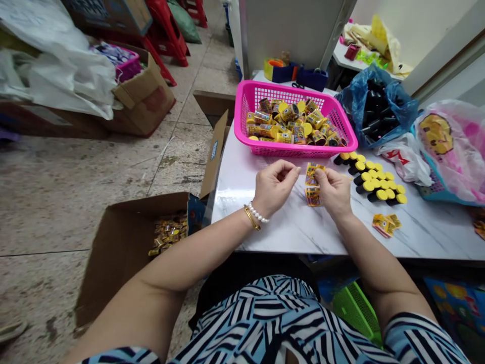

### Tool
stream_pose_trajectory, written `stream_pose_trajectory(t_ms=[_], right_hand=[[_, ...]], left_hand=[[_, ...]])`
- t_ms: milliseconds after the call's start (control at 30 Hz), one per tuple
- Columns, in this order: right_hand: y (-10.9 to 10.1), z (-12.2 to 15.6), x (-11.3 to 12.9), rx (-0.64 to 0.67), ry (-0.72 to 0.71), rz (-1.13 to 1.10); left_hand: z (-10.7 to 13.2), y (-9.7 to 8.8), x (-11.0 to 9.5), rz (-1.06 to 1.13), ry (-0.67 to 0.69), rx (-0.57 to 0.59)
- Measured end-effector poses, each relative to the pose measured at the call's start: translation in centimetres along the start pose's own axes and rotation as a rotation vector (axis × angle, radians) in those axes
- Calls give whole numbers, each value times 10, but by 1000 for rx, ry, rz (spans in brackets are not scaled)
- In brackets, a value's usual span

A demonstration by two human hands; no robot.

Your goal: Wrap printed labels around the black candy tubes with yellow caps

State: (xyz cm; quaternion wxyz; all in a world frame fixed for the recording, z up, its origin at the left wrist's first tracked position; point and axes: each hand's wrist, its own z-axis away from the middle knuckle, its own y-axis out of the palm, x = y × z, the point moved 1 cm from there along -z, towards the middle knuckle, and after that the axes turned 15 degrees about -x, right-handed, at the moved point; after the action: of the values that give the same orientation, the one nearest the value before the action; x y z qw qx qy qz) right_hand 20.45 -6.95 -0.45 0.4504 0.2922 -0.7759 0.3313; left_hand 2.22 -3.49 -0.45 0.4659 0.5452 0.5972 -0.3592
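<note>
My right hand [333,192] pinches the top of a strip of yellow printed paper labels [312,184] that lies on the white marble-pattern table [288,235]. My left hand [275,187] is just left of the strip, its fingertips pinched together, and nothing shows between them. Upright in front of the strip's right side stand several black tubes with yellow caps [373,177]. A pink plastic basket [295,150] behind my hands is heaped with labelled yellow-capped tubes. A small bunch of loose labels [384,225] lies at the right.
A blue bag of black tubes [375,106] and a pink printed bag [450,146] sit at the table's far right. On the floor to my left, an open cardboard box [125,253] holds small gold wrapped pieces [168,233]. Red stools [164,35] stand beyond.
</note>
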Motion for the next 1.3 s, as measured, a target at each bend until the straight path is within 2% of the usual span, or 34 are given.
stream_pose_trajectory(t_ms=[233,333,467,633,700,800,867,967,1067,1300], right_hand=[[4,10,-10,-30,-64,20],[6,12,-11,-29,-139,38],[9,16,-9,-16,-237,77],[6,15,-12,-86,-189,81],[5,15,-12,-93,-196,77],[5,16,-8,-77,-302,93],[6,18,-6,-76,-372,114],[6,19,-4,-81,-429,143],[5,18,-5,-95,-431,151],[4,19,-2,-79,-447,148]], left_hand=[[11,1,-2,25,-62,67],[12,3,1,32,-58,96],[12,2,1,-45,72,98],[14,-3,-5,-63,196,-70],[14,-4,-6,-89,283,-54],[14,-2,-4,-141,369,41],[13,-2,-2,-163,363,63],[11,-2,0,-198,301,20],[10,-3,0,-202,266,-2],[8,-2,2,-124,212,66]])
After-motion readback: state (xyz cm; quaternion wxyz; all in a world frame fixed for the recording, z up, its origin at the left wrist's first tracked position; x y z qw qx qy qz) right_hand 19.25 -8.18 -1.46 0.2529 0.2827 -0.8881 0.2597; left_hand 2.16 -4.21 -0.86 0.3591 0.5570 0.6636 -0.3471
